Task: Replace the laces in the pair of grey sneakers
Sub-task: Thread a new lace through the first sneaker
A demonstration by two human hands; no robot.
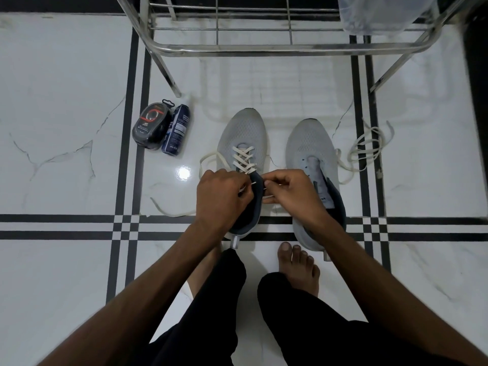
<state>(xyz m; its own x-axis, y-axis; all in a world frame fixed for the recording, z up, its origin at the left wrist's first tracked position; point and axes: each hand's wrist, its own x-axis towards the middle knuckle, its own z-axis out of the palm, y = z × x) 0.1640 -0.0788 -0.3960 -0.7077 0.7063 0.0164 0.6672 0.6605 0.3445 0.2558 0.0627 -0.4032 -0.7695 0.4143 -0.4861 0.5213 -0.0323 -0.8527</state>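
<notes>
left hand point(221, 196) pinches lace point(244, 161) | right hand point(289, 192) pinches lace | left sneaker point(244, 138) half-laced

Two grey sneakers stand side by side: the left sneaker point(244, 138) half-laced in cream lace point(244, 159); right of it, the right sneaker point(310, 154) unlaced, a loose lace point(367, 149) coiled beside.

Dim overhead light, glare spot on floor point(183, 172) — edges warped, sharp focus

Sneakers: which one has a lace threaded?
The left sneaker, under both hands: a white lace crisscrosses its eyelets. The right sneaker has bare eyelets.
</notes>
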